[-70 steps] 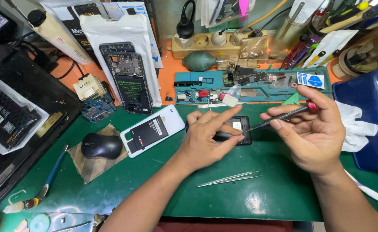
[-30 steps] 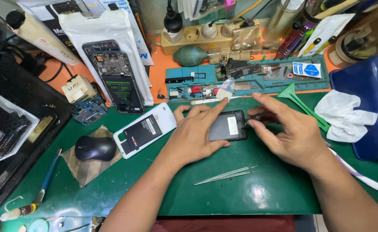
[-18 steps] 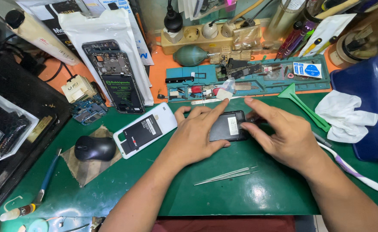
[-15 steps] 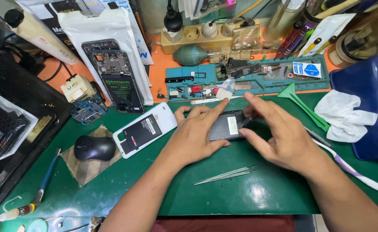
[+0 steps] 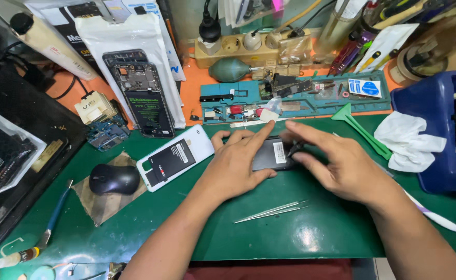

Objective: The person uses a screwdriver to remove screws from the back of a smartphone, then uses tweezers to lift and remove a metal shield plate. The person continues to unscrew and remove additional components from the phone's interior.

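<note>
- The right hand (image 5: 342, 168) has let go of the red-tipped tool it held a couple of seconds ago and now hovers over the small black phone (image 5: 272, 154), fingers spread and slightly blurred, gripping nothing
- The left hand (image 5: 238, 163) stays where it was, palm flat on the near-left part of that phone, fingers stretched toward its far edge, pressing rather than clasping
- The phone lies on the green mat (image 5: 186, 228), mid-table, between the two hands; to my eye the work has passed from tool to bare fingertips on the casing
- Its back looks matt black plastic with a small pale label near the right end
- Thin steel tweezers (image 5: 272, 211) lie loose just in front of the hands, bright and needle-pointed
- A white phone shell (image 5: 178, 155) with a black battery sits to the left, tilted, glossy at the rim
- A dark computer mouse (image 5: 113, 179) rests on a scrap of brownish cloth
- Behind, a teal parts tray (image 5: 295, 96) holds small screws and bits; a green plastic pry tool (image 5: 363, 129) leans off its corner
- A crumpled white tissue (image 5: 412, 145) lies against a blue tub (image 5: 435, 140) on the right
</note>
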